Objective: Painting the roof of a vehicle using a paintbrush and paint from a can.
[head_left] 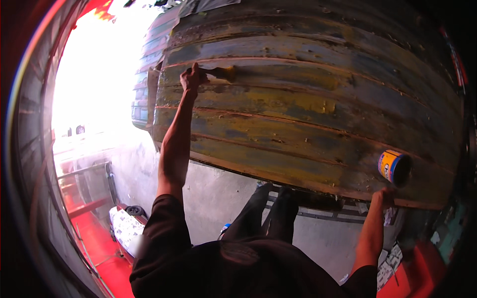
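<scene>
With my left arm stretched forward, my left hand (193, 78) is closed round the handle of a paintbrush (223, 73). Its yellowish bristles touch a broad, curved surface of planks (278, 102), stained in patchy brown, grey and yellow. At the near right edge of that surface, my right hand (381, 197) is closed; its fingertips are hidden, and what they grip cannot be made out. Just beyond it, a yellow and blue paint can (390, 166) sits on the planks, its dark open mouth facing right.
A dark metal rack or grating (323, 214) shows beneath the near edge, by my legs (266, 211). Grey concrete floor (213, 203) lies below. At the lower left are a red surface (97, 248) and a small black wheel (134, 210). Bright light floods the upper left.
</scene>
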Motion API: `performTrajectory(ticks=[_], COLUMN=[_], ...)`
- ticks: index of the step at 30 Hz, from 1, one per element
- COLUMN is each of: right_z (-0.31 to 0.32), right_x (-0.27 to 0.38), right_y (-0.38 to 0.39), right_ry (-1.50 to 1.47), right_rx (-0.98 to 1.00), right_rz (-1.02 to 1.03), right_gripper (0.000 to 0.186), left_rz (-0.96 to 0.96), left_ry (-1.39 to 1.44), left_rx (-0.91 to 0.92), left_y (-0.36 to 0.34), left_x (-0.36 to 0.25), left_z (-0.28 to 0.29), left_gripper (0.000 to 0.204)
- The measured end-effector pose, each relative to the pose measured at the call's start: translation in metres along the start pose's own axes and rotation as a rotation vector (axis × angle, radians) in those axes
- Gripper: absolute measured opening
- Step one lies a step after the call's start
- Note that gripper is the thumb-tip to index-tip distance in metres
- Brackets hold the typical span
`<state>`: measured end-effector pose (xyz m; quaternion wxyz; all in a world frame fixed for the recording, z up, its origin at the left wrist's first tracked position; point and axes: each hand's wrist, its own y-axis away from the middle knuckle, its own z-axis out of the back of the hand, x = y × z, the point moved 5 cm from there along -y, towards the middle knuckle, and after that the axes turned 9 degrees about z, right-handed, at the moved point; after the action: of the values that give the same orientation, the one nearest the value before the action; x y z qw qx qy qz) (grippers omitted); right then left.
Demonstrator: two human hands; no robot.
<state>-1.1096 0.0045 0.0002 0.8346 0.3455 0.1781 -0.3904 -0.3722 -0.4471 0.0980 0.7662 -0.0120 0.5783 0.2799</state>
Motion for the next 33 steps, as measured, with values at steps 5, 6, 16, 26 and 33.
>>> performTrajectory(ticks=[5,6,16,26,33], right_z=[-0.029,-0.036,-0.197,-0.070,-0.059], right_x=[-0.014,-0.024,-0.117,-0.021,-0.022], right_y=[-0.032,-0.029,-0.141,-0.054,-0.023], right_ry=[-0.086,-0.512,-0.571,-0.103,-0.974], right_rx=[0.069,-0.070,-0.089,0.039,-0.188], right_rz=[-0.121,-0.427,-0.547,-0.214,-0.881], right_gripper=[0.035,0.035,0.049,0.036,0.035], left_rz=[-0.220,-0.219,-0.280,-0.450,-0.376], left_ry=[-0.195,-0.193,-0.019,-0.525,-0.140], left_rx=[-0.169,-0.171,0.204,-0.260,0.029], left_y=[-0.023,-0.027,0.058,-0.067,-0.049], left_x=[-0.029,-0.025,-0.045,-0.040,-0.032], left_z=[0.059,0.061,-0.100,0.086,-0.015], left_gripper=[0.040,0.040,0.032,0.042,0.024])
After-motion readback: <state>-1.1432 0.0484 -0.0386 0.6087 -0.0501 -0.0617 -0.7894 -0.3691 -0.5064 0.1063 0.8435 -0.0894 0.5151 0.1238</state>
